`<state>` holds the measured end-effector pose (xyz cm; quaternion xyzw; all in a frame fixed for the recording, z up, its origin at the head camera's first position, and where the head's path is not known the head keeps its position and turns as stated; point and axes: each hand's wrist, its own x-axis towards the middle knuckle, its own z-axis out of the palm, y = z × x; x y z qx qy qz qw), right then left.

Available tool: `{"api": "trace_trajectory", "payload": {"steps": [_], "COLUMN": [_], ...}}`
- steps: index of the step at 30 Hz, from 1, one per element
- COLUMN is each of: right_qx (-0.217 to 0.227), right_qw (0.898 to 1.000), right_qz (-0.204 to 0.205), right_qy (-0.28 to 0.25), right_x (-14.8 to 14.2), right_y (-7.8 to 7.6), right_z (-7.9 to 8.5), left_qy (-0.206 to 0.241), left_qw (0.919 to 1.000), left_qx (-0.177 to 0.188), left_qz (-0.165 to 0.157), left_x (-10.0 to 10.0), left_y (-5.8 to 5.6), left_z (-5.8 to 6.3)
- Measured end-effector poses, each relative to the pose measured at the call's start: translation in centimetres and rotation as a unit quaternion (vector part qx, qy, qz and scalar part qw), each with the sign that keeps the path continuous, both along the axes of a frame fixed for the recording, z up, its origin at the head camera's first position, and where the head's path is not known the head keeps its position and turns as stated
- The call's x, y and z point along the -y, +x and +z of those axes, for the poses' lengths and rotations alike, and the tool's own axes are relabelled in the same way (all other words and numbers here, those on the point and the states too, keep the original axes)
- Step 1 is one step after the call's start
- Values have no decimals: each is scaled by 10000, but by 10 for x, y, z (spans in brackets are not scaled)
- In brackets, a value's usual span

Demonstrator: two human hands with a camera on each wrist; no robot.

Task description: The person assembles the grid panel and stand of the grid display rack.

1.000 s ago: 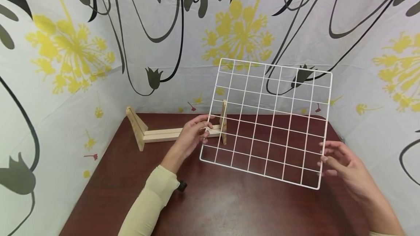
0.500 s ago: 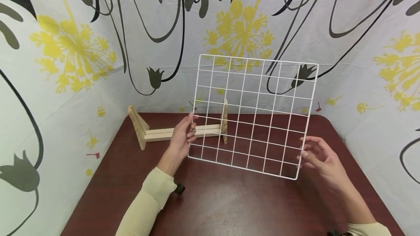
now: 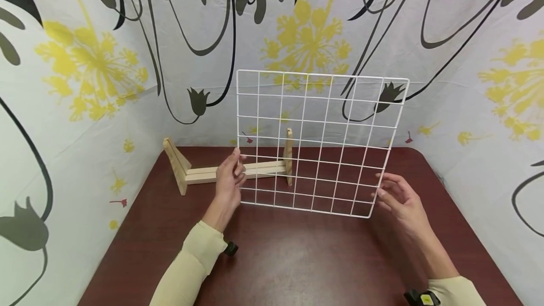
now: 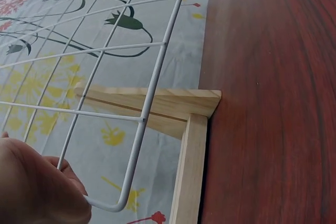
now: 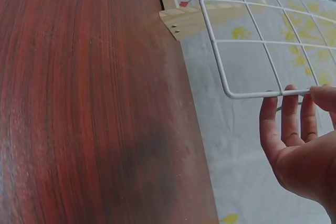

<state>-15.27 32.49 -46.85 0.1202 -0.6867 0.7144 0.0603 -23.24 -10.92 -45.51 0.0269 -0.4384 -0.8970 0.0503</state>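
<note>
Where the patterned cloth (image 3: 97, 145) falls along the left side of the dark red table (image 3: 297, 259), grey-green tulips, looping stems and yellow flower heads are printed on pale fabric. Next comes the wooden stand (image 3: 204, 174) at the rear of the table, its left upright (image 3: 175, 166) slanted and joined to a long grooved rail. In front of that rail is the left hand (image 3: 229, 178), gripping the side wire of the white wire grid (image 3: 322, 142) below mid-height; a cream sleeve (image 3: 187, 259) and a small black device (image 3: 231, 249) lie behind its wrist. The grid, raised above the table and standing nearly upright, spans the space between both hands, and the stand's right upright (image 3: 289, 157) shows through its squares. At the opposite edge, the right hand (image 3: 401, 202) pinches the frame between thumb and fingertips near the lower corner. Nearest the bottom right, another cream sleeve (image 3: 456, 292) meets a black band with a yellow patch (image 3: 422, 298).
</note>
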Motion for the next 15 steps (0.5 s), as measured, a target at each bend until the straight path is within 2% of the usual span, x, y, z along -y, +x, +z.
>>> {"api": "trace_trajectory", "payload": {"steps": [3, 6, 15], "right_qx": [-29, -95, -263], "right_qw": [9998, 9997, 9990], "right_qz": [75, -29, -336], "right_qy": [-186, -202, -155], "right_x": [4, 7, 9], "right_y": [-4, -7, -8], "right_z": [-2, -1, 0], "left_qy": [58, 83, 130], "left_qw": [9993, 9981, 9952], "left_qx": [-345, -597, -963], "left_qz": [92, 152, 116], "left_x": [3, 4, 3], "left_y": [2, 2, 3], "left_z": [-1, -3, -8]}}
